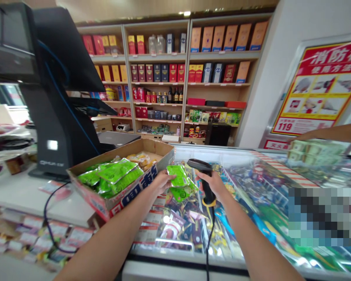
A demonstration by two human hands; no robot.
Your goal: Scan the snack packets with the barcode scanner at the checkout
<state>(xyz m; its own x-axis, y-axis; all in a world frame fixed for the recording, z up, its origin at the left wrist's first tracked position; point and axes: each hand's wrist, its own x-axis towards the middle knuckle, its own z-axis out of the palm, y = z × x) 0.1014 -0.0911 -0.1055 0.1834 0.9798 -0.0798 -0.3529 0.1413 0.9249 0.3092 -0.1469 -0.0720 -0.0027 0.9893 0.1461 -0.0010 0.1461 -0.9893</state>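
Observation:
Between the fingers of my left hand (163, 182) are green snack packets (179, 177), at least two, fanned out over the glass-topped freezer. My right hand (215, 183) is wrapped round the handle of a black barcode scanner (206, 177), its head tilted toward the packets. A cable runs down from the yellow-trimmed base of the scanner. Left of my left hand, an open cardboard box (160, 150) contains several more green packets (114, 175) and some yellowish packets (142, 159) at its far end.
A black checkout terminal (61, 97) stands on the white counter (58, 195) at left. Below my hands, the freezer (190, 242) shows wrapped goods through its glass. At right, another person's arm (330, 132) reaches toward stacked pale green packs (316, 152). Shelves (158, 58) of boxed bottles line the back wall.

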